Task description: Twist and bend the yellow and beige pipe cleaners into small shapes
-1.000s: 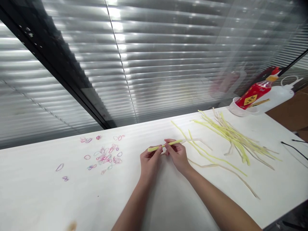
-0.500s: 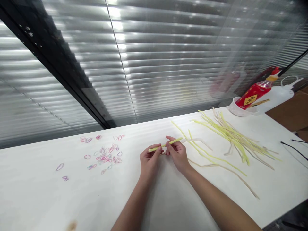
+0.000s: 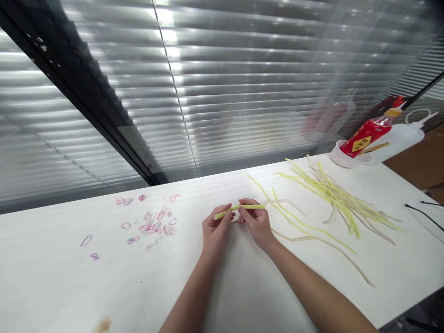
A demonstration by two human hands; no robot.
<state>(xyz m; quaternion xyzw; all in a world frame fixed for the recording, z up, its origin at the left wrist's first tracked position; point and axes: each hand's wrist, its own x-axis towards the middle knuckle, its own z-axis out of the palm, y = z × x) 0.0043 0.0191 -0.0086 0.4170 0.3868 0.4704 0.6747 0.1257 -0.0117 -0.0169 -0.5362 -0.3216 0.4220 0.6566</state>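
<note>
Both hands meet at the middle of the white table (image 3: 62, 282), holding one short folded bundle of yellow-green strands (image 3: 239, 209). My left hand (image 3: 217, 229) pinches its left end, fingers closed. My right hand (image 3: 255, 222) grips the right part with thumb and fingers closed. A loose pile of long yellow-green strands (image 3: 333, 194) lies to the right of my hands. Small coloured rubber bands (image 3: 154, 224) are scattered to the left.
A red bottle (image 3: 369, 132) leans in a shallow white dish (image 3: 342, 159) at the back right, beside a white plastic bottle (image 3: 404, 134). Black cables (image 3: 425, 215) lie at the right edge. Window blinds (image 3: 243, 83) rise behind the table.
The bundle has turned slightly between my fingers, and its right end now lies flatter; my right thumb and fingers have shifted along it. Both hands stay in the same place.
</note>
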